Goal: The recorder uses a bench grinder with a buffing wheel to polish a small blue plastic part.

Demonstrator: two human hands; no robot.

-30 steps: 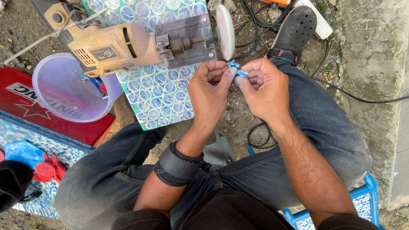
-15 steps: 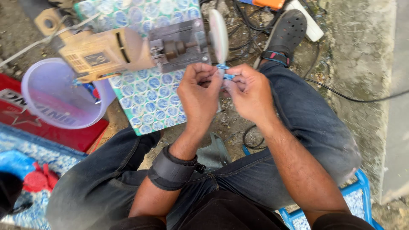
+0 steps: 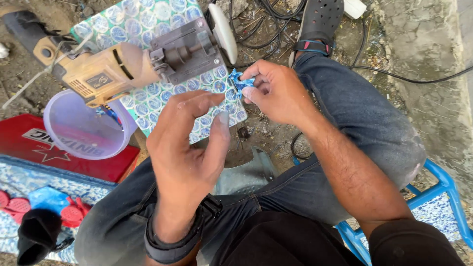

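My right hand (image 3: pixel 278 91) pinches a small blue stone-like piece (image 3: pixel 240 81) between thumb and fingertips, close to the white grinding wheel (image 3: pixel 223 32) of a tan motor grinder (image 3: pixel 120 61). My left hand (image 3: pixel 189 145) hovers lower and nearer to me, fingers spread and curled, holding nothing. It wears a black wrist strap (image 3: pixel 177 236). The grinder rests on a board covered in a blue-and-white circle pattern (image 3: pixel 143 19).
A translucent purple bowl (image 3: pixel 84 128) lies left of the grinder on a red panel (image 3: pixel 64 155). Black cables (image 3: pixel 276 15) run on the ground behind the wheel. A black sandal (image 3: pixel 320 19) is on my foot. A blue stool frame (image 3: pixel 443 187) is under me.
Both hands held the blue piece together before. My left hand has let go and pulled back toward me; my right hand keeps the piece near the wheel.
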